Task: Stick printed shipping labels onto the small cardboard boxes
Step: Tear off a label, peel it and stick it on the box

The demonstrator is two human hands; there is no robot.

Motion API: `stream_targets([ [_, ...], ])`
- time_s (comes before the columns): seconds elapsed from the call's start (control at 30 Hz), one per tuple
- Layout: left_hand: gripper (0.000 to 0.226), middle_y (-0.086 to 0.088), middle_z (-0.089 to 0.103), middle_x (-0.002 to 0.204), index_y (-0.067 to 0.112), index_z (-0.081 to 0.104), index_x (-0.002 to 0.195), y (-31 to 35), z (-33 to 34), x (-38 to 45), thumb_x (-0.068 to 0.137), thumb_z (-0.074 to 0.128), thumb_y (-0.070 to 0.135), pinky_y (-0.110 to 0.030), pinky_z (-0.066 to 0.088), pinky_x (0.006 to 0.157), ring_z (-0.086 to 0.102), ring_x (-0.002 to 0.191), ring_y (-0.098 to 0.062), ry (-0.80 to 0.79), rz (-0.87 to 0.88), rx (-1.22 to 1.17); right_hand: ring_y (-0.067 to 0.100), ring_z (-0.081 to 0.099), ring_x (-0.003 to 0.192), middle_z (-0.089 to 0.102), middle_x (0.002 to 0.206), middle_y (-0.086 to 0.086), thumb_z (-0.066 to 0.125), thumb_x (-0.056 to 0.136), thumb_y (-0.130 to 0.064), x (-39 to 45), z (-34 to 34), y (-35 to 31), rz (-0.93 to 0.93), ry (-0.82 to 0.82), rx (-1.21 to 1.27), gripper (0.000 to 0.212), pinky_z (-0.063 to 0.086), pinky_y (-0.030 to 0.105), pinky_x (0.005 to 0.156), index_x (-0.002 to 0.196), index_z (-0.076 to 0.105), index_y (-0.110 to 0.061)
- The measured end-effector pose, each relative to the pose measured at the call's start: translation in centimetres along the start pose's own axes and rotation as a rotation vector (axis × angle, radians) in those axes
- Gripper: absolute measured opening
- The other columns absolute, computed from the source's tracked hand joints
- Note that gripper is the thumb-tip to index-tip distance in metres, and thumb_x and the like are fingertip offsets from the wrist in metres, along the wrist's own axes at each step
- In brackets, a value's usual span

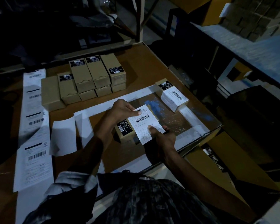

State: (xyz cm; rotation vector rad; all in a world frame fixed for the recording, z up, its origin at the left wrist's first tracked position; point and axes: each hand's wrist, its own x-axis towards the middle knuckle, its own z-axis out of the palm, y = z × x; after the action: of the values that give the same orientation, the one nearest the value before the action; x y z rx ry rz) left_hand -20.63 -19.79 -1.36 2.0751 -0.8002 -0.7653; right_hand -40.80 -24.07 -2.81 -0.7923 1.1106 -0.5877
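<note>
Here both hands (142,122) pinch the label (145,122) over a small box (124,132).

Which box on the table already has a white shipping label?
The lone box at the far right, apart from the stack; only it has a white label.

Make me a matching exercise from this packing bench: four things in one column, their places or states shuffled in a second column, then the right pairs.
Things:
1. shipping label
2. labelled box
3. stack of boxes
4. strip of labels

Places or states:
A. along the table's left edge
B. held by both hands above a box
C. alone at the right, white label already on
D. piled at the back, no white labels

Pairs: 1-B, 2-C, 3-D, 4-A
</note>
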Motion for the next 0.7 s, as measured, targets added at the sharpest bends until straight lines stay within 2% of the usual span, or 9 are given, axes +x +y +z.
stream_targets([
  [0.1,0.037,0.002,0.073,0.082,0.010,0.073,0.087,0.0,0.7,-0.7,0.070,0.090,0.037,-0.019,0.044,0.055,0.068,0.072,-0.007,0.068,0.020,0.025,0.016,0.072,0.056,0.072,0.092,0.019,0.073,0.085,0.007,-0.4,-0.3,-0.6,0.014,-0.055,-0.032,0.029,0.052,0.024,0.042,0.110,0.057,0.007],
  [0.17,0.037,0.000,0.072,0.089,0.012,0.071,0.093,0.0,1.2,-1.2,0.072,0.088,0.038,-0.021,0.045,0.056,0.066,0.075,-0.007,0.130,0.033,0.047,0.021,0.073,0.060,0.075,0.090,0.018,0.079,0.084,-0.005,0.6,-1.1,-0.3,-0.022,-0.089,-0.168,0.033,0.053,0.027,0.043,0.108,0.061,0.009],
  [0.23,0.054,-0.001,0.073,0.104,0.019,0.066,0.114,-0.4,1.5,-1.7,0.072,0.086,0.048,-0.027,0.052,0.068,0.068,0.088,-0.014,0.187,0.057,0.054,0.021,0.075,0.077,0.077,0.093,0.006,0.088,0.073,-0.037,0.8,-1.6,-0.1,-0.113,-0.034,-0.416,0.051,0.063,0.033,0.064,0.108,0.068,-0.006],
  [0.3,0.078,-0.002,0.071,0.111,0.030,0.049,0.135,-0.8,1.8,-2.3,0.070,0.083,0.057,-0.036,0.057,0.078,0.068,0.095,-0.020,0.230,0.041,0.045,0.020,0.072,0.089,0.075,0.100,-0.001,0.080,0.058,-0.064,1.1,-2.6,0.4,-0.194,0.021,-0.672,0.070,0.061,0.043,0.081,0.111,0.066,-0.019],
  [0.37,0.082,-0.004,0.071,0.112,0.031,0.040,0.141,-1.0,2.1,-3.0,0.075,0.079,0.059,-0.039,0.058,0.076,0.068,0.096,-0.023,0.286,0.030,0.104,0.026,0.069,0.094,0.072,0.109,0.005,0.075,0.069,-0.063,-0.1,-2.8,-0.3,-0.276,0.037,-0.850,0.075,0.057,0.041,0.083,0.125,0.057,-0.017],
  [0.43,0.077,-0.004,0.071,0.111,0.031,0.037,0.143,-1.4,2.4,-3.7,0.081,0.076,0.053,-0.037,0.057,0.072,0.067,0.097,-0.023,0.357,0.051,0.133,0.035,0.065,0.102,0.067,0.116,0.013,0.072,0.086,-0.046,-1.0,-3.1,-1.4,-0.447,0.086,-0.966,0.075,0.051,0.039,0.082,0.146,0.039,-0.015],
  [0.53,0.071,0.000,0.070,0.097,0.029,0.036,0.146,-2.4,3.0,-5.1,0.087,0.075,0.037,-0.022,0.050,0.061,0.067,0.089,-0.014,0.403,0.088,0.011,0.043,0.042,0.126,0.043,0.142,0.019,0.054,0.092,-0.043,-1.1,-2.4,-2.6,-0.803,0.075,-1.132,0.063,0.040,0.051,0.098,0.148,0.034,-0.024],
  [0.6,0.070,0.004,0.068,0.093,0.024,0.035,0.148,-3.0,3.4,-5.9,0.089,0.074,0.026,-0.012,0.049,0.060,0.065,0.087,-0.007,0.404,0.093,-0.096,0.045,0.015,0.142,0.012,0.162,0.012,0.042,0.095,-0.053,-0.4,-1.0,-2.6,-0.827,-0.060,-1.396,0.054,0.022,0.063,0.110,0.147,0.034,-0.041],
  [0.7,0.073,0.001,0.068,0.100,0.022,0.034,0.149,-3.5,3.6,-6.1,0.088,0.075,0.022,-0.028,0.058,0.078,0.065,0.098,-0.011,0.432,0.102,-0.228,0.040,-0.021,0.148,-0.025,0.164,-0.004,0.029,0.100,-0.062,0.0,0.6,-1.4,-0.781,-0.270,-1.664,0.051,-0.001,0.072,0.112,0.149,0.018,-0.057],
])
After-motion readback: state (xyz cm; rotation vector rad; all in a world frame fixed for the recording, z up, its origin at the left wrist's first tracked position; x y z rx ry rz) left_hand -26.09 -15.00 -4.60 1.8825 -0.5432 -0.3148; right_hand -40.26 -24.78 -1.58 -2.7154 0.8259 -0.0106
